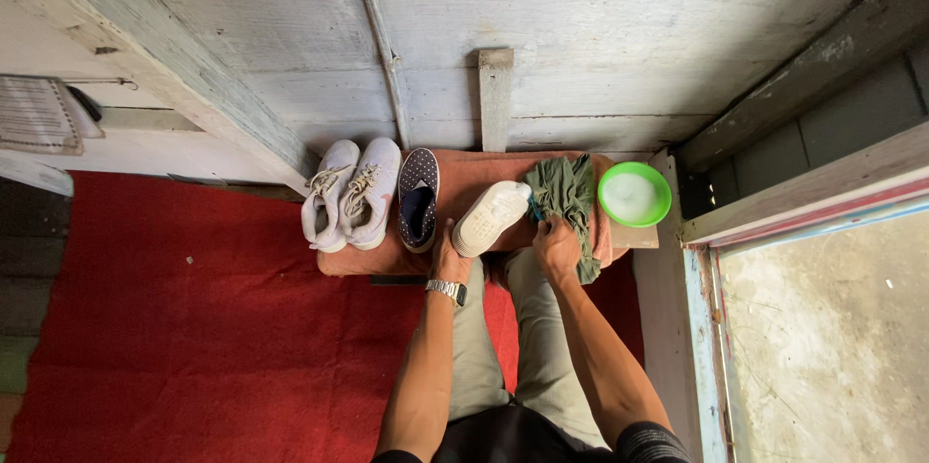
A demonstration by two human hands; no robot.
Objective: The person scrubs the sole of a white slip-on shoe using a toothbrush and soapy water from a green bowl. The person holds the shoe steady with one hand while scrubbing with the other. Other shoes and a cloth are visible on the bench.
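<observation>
A white shoe (491,216) lies sole-up on a low stool covered in a reddish cloth (464,173). My left hand (447,255), with a metal watch on its wrist, grips the shoe's near end. My right hand (556,238) presses on a green rag (564,197) spread beside the shoe, its fingers closed over the fabric. The shoe's far tip touches the rag.
A pair of white lace-up sneakers (348,194) and a dark dotted slip-on shoe (418,200) rest at the stool's left. A green bowl (634,194) of whitish liquid sits at its right end. Red carpet (194,328) covers the floor; a wooden wall stands behind, a door sill to the right.
</observation>
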